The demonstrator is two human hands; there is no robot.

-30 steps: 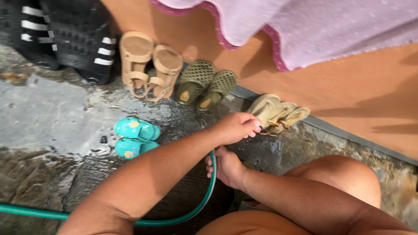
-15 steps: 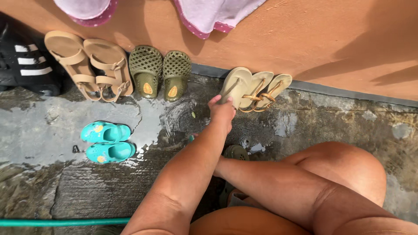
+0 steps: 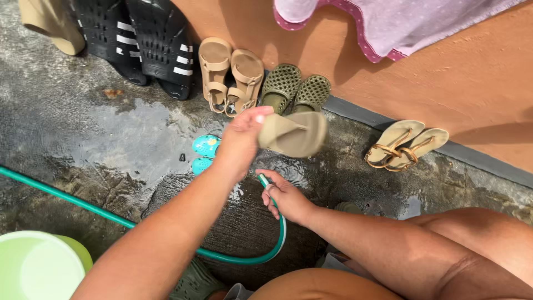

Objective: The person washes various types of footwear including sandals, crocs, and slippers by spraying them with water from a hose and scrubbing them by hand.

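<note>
My left hand (image 3: 241,139) is shut on a beige flip-flop sandal (image 3: 294,134) and holds it in the air above the wet concrete floor (image 3: 111,139). Just below it, my right hand (image 3: 283,197) grips the end of a green hose (image 3: 83,203), whose nozzle end points up toward the sandal. The hose curves away to the left across the floor. A pair of small turquoise sandals (image 3: 204,151) lies partly hidden behind my left wrist.
Along the orange wall (image 3: 472,83) stand black striped slides (image 3: 147,41), tan strappy sandals (image 3: 230,75), olive perforated shoes (image 3: 297,89) and beige thong sandals (image 3: 405,145). A light green bucket (image 3: 39,266) is at the lower left. Pink cloth (image 3: 388,25) hangs above.
My left hand has lifted a beige sandal from the group by the wall and brought it left, above the hose end. My right hand keeps hold of the hose.
</note>
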